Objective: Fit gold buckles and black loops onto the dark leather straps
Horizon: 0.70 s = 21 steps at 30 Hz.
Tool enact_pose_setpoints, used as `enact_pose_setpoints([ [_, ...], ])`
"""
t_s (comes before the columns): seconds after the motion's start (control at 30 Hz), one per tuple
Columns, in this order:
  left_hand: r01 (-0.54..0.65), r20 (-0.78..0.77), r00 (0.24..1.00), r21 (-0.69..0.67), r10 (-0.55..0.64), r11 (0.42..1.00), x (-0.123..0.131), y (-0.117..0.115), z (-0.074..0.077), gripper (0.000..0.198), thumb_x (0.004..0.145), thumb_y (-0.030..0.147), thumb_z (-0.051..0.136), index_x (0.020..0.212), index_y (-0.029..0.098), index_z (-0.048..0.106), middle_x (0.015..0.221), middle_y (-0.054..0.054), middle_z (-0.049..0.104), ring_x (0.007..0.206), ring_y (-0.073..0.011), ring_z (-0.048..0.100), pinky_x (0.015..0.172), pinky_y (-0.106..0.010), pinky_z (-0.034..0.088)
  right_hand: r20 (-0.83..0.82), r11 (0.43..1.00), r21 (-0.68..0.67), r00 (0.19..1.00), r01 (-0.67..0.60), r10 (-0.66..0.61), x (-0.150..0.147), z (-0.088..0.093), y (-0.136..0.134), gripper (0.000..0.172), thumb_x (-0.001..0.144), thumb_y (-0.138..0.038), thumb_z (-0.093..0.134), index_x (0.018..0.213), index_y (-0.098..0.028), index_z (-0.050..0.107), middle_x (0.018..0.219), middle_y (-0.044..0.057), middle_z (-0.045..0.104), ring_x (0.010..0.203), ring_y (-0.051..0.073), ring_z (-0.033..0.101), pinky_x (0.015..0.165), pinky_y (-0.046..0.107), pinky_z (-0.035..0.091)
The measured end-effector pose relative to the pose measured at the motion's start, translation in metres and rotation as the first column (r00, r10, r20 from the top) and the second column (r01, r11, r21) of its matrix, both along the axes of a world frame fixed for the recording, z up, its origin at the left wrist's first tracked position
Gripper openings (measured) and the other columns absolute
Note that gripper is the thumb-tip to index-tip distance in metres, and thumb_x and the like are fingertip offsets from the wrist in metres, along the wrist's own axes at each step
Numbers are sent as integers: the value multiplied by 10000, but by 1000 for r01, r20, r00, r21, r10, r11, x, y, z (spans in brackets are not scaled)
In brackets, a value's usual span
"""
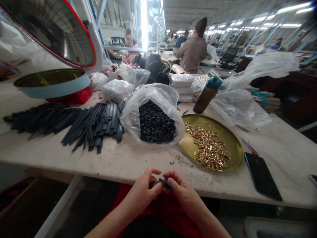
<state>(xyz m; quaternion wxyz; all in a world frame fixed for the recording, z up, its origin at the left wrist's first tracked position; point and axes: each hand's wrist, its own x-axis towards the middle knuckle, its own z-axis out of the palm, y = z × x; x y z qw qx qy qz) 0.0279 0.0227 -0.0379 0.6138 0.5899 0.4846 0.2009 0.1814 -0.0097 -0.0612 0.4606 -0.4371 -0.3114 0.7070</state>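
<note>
At the table's front edge my left hand (148, 185) and my right hand (180, 187) are close together, fingers bent in a pinch. Between them they grip a short black strap (167, 185). A tiny coppery bit shows at its middle, too small to make out. Beyond my hands stands an open clear plastic bag (128, 114) full of small black loops (157, 124). To its right, a gold-coloured round tray (236, 152) bears a heap of small gold metal buckles (210, 150). Left of the bag lie piles of black straps (99, 122).
A dark phone (262, 175) and small pink-handled snips (250, 147) lie right of the tray. Behind it a brown bottle with a teal lid (207, 96) leans. A fan (56, 33) and a scale with a blue pan (53, 87) occupy the left. A person (193, 49) stands farther back.
</note>
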Motion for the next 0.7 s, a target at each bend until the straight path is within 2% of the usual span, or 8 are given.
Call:
enact_pose_setpoints([
  [0.1, -5, -116, 993, 105, 17, 994, -2, -4, 0, 287, 761, 376, 534, 957, 186, 447, 613, 47, 565, 515, -116, 512, 494, -218, 377, -50, 996, -38, 995, -83, 81, -3, -3, -6, 361, 713, -471, 656, 924, -184, 599, 718, -4, 606, 662, 125, 524, 644, 234, 382],
  [0.23, 17, -273, 961, 219, 45, 976, -5, -11, 5, 180, 730, 347, 564, 767, 182, 502, 601, 36, 566, 566, -126, 510, 519, -227, 347, -158, 989, -114, 984, -99, 80, -6, -5, -16, 299, 660, -411, 718, 734, -173, 551, 602, -33, 541, 557, 100, 468, 561, 212, 346],
  [0.3, 2, -255, 966, 194, 49, 981, -5, -15, 8, 188, 729, 353, 562, 712, 174, 504, 620, 22, 574, 578, -128, 510, 523, -230, 356, -176, 993, -88, 983, -76, 60, -7, -3, -20, 303, 656, -377, 726, 682, -172, 505, 599, -36, 524, 549, 91, 452, 549, 206, 333],
  [0.37, -14, -139, 990, 79, 25, 997, -6, -21, 11, 194, 727, 350, 563, 734, 164, 508, 633, 18, 579, 563, -122, 514, 507, -224, 376, -170, 997, -45, 984, -59, 51, -7, 0, -22, 308, 679, -396, 699, 691, -174, 486, 615, -31, 513, 563, 96, 451, 557, 214, 339],
  [0.47, -8, 78, 997, -85, 15, 996, -10, -29, 14, 199, 723, 312, 574, 816, 144, 523, 675, 9, 598, 564, -113, 537, 518, -220, 414, 43, 998, 35, 998, 48, -49, -7, 4, -22, 323, 702, -444, 650, 686, -185, 459, 618, -36, 479, 558, 101, 425, 545, 226, 347],
  [0.57, 10, 186, 983, -116, 12, 993, -13, -35, 16, 236, 731, 269, 576, 922, 133, 551, 762, -11, 625, 630, -118, 566, 589, -234, 445, 392, 965, 219, 893, 141, -219, -8, 4, -22, 310, 705, -411, 637, 648, -204, 413, 572, -59, 409, 519, 99, 377, 495, 220, 326],
  [0.63, 28, 208, 978, -115, -3, 993, -14, -37, 15, 257, 744, 244, 557, 982, 147, 565, 829, -19, 639, 681, -126, 580, 640, -248, 460, 505, 949, 304, 830, 87, -239, -8, 2, -25, 219, 748, -383, 587, 758, -210, 454, 583, -58, 425, 526, 113, 407, 498, 227, 341],
  [0.7, 37, 198, 980, -123, -12, 992, -12, -38, 13, 271, 740, 214, 541, 1005, 165, 576, 857, -16, 649, 702, -135, 591, 658, -258, 469, 568, 939, 338, 809, -59, -153, -7, 0, -29, 184, 813, -372, 499, 898, -209, 482, 651, -30, 504, 592, 139, 485, 551, 242, 381],
])
